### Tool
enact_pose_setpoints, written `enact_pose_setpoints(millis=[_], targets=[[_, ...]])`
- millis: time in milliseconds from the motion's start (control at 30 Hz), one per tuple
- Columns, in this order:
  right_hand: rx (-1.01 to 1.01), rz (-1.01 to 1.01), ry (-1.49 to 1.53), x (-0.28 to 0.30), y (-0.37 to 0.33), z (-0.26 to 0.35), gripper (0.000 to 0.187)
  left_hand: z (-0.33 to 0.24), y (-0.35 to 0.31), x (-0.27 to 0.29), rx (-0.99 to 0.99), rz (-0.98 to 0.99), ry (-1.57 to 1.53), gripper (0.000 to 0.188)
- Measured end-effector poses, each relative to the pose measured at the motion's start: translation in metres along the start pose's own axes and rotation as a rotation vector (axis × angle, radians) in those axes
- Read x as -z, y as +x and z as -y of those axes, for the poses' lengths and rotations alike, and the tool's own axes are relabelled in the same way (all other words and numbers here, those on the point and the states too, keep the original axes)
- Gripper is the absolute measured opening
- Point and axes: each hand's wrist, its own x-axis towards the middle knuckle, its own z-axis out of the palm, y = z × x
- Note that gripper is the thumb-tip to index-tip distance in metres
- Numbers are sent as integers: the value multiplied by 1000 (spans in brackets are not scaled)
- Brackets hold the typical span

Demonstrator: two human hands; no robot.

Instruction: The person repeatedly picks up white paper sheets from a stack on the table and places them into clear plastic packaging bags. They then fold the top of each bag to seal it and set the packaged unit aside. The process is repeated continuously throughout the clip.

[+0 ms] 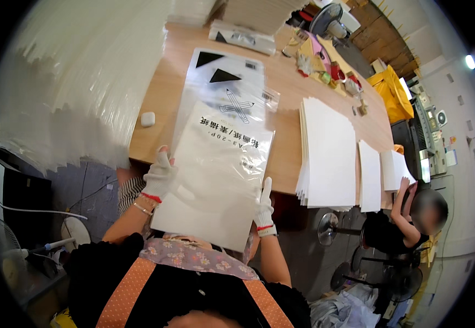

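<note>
In front of me a stack of white paper (199,210) lies at a slant over the table's near edge, its far part under clear printed plastic. My left hand (159,176), in a white glove with a red cuff, grips the stack's left edge, with the forefinger stretched out. Along the right edge, my gloved right hand (264,210) holds the stack with one finger pointing forward; its other fingers are partly hidden. Beyond the stack lie clear plastic bags (223,76) with black triangles and a crossed-pencil drawing.
A small white case (147,119) sits left on the wooden table (284,145). Paper stacks (329,153) stand to the right, where another person (393,235) handles sheets. Tall wrapped stacks (79,71) rise at left. Odds and ends (327,65) lie at the far right.
</note>
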Motion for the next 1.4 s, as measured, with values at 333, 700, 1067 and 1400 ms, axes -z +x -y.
enact_pose_setpoints(millis=[333,700,1067,1400], targets=[[417,116,10,8,-181,11,51,22,-132,105,-420,437,-531,22],[67,273,160,64,-103,-32,38,-40,-79,87,199,419,-872,9],[-50,351,1407,-52,-15,98,24,-191,46,260,-1126,30,-366,10],[1174,151,755,141,18,480,42,-148,72,507,-991,-470,295,12]])
